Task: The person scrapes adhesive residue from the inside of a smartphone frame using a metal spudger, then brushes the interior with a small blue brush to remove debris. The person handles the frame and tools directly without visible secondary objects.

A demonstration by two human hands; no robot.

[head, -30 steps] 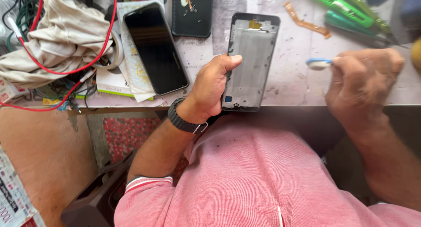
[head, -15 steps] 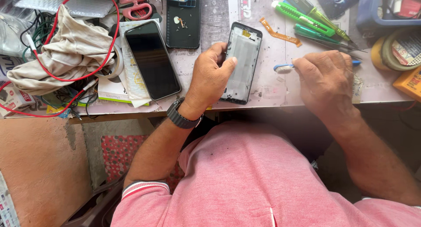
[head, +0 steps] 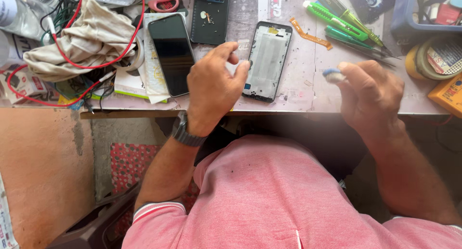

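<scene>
A bare phone frame [head: 267,61] lies flat on the worn worktable [head: 308,92] near its front edge. My left hand [head: 214,88], with a dark watch on the wrist, hovers just left of the frame with fingers loosely curled and apart, a fingertip at the frame's left edge. My right hand [head: 370,92] is to the right of the frame and pinches a small blue-and-white tool [head: 332,75] between thumb and fingers. The tool's far end is hidden in the hand.
A black phone screen [head: 171,54] lies on papers left of my hand, next to a beige cloth [head: 82,39] and red wires [head: 113,59]. A dark back cover [head: 209,18], red scissors [head: 161,1], an orange flex strip [head: 310,35], green screwdrivers [head: 337,20], tape rolls [head: 435,56] and a blue tray [head: 423,11] crowd the table.
My left hand has let go of the phone frame, which now lies on the table. My right hand has drawn back to the right with the tool. The camera has tilted, showing more table.
</scene>
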